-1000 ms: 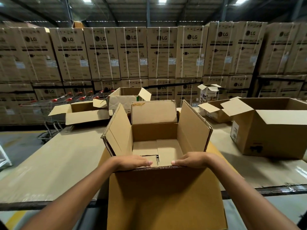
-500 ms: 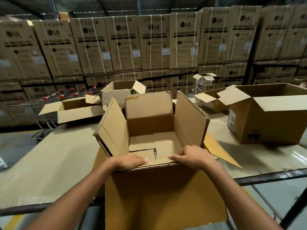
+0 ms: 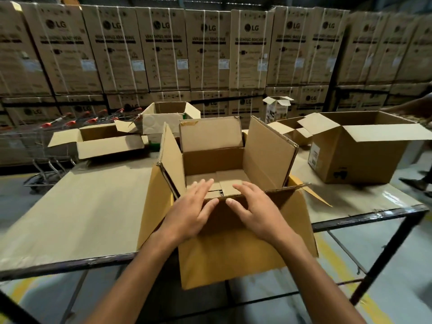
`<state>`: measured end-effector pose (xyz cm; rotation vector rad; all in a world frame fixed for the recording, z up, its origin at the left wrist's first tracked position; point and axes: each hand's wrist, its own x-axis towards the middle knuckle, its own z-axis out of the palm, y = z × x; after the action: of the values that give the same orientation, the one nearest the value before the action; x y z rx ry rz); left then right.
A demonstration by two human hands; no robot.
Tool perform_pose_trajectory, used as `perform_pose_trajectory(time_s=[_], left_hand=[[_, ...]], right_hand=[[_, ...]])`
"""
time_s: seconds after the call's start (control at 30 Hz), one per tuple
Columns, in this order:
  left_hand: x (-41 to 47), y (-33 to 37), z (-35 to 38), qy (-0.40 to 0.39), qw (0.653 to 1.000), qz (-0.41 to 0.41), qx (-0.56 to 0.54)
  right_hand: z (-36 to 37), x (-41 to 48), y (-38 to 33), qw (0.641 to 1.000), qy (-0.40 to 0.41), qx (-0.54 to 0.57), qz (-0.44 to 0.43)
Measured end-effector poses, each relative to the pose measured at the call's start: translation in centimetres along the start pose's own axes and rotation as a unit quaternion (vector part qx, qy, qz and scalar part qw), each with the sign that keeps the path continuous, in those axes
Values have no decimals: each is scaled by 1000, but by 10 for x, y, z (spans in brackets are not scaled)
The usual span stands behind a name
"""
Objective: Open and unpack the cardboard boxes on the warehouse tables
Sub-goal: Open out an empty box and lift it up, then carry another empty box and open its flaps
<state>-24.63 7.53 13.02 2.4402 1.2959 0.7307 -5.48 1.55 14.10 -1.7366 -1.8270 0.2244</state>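
Observation:
An open cardboard box (image 3: 233,249) stands at the near edge of the table (image 3: 77,206), its side and back flaps upright and its near flap hanging down over the edge. Only bare cardboard bottom flaps show inside. My left hand (image 3: 189,211) and my right hand (image 3: 257,211) hover over the box's near rim, fingers spread and straight, holding nothing.
Other opened boxes stand on the table: a large one (image 3: 360,153) at right, a flat one (image 3: 102,141) at left, a pale one (image 3: 168,118) behind. Shopping carts (image 3: 46,141) stand at far left. Stacked washing-machine cartons (image 3: 210,47) form a wall behind. Another person's arm (image 3: 413,108) shows at right.
Both hands have let go of the box's near rim and lifted with fingers spread. The view has tilted downward, showing more of the table frame and floor.

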Motion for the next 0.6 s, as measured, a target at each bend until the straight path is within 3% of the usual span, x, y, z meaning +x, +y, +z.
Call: perform_pose_trajectory(time_s=[0.1, 0.33, 0.6], left_hand=[[-70, -20, -31, 110, 992, -3, -58], [-269, -107, -88, 239, 964, -59, -102], [-433, -216, -128, 288, 934, -203, -67]], right_hand=[[35, -49, -53, 996, 54, 69, -20], [138, -147, -175, 965, 109, 235, -46], [279, -188, -296, 953, -41, 278, -113]])
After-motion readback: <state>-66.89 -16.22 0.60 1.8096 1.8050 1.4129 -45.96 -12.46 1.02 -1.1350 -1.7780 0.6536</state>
